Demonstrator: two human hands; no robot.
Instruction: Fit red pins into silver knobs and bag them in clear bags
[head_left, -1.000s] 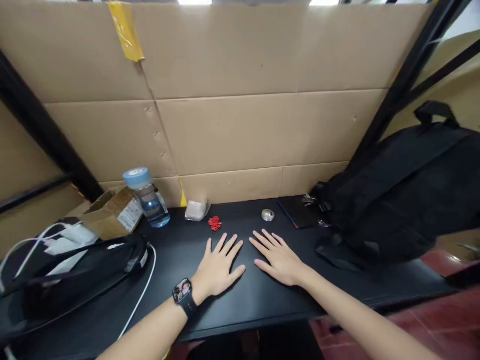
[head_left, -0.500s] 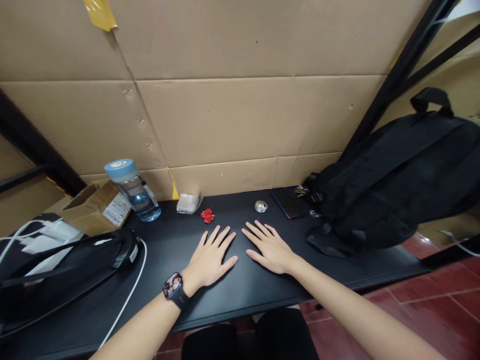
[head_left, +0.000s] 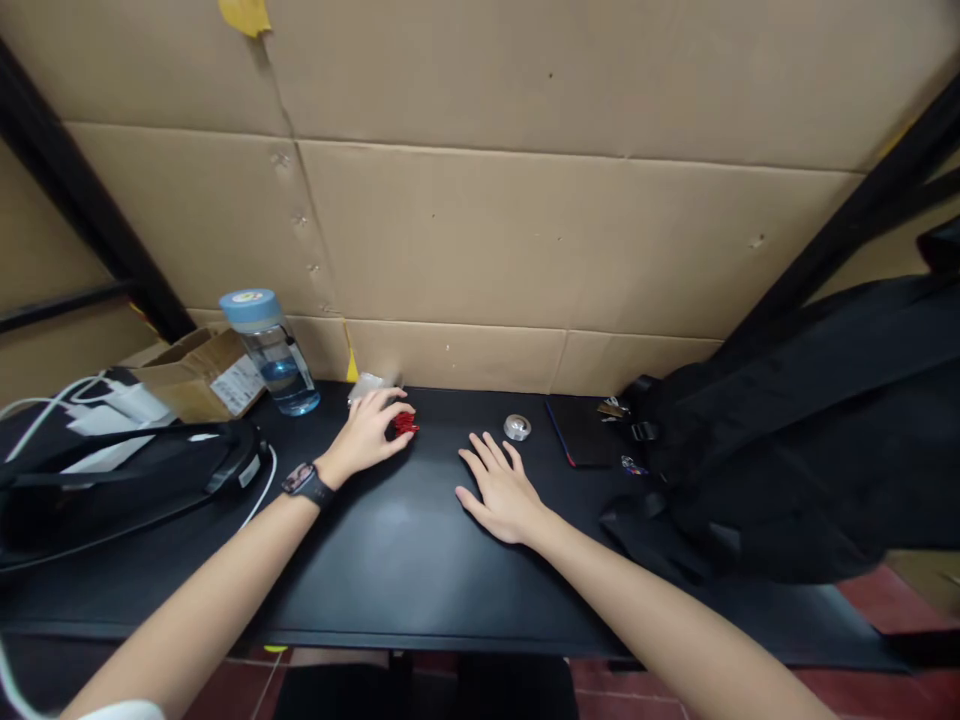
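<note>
Black worktop [head_left: 420,580], with the left hand [head_left: 362,435] at a small red bundle [head_left: 407,422] and the right hand [head_left: 506,497] lying palm down.
At the far left a black bag [head_left: 176,480] lies near white cables [head_left: 49,430], then an open carton [head_left: 191,390] and a blue-lidded bottle [head_left: 279,365] stand before the cardboard wall [head_left: 487,250]. The left hand, wearing a watch [head_left: 306,482] at its wrist, partly covers a clear packet [head_left: 366,383]; its grip curves around the bundle, thumb and forefinger on either side, though whether they press it one cannot tell. The right hand's grip is loose, fingers spread, just short of a silvery roll [head_left: 517,428]. Beyond sit a dark flat case [head_left: 581,435], keys [head_left: 613,408] and a black backpack [head_left: 795,430].
</note>
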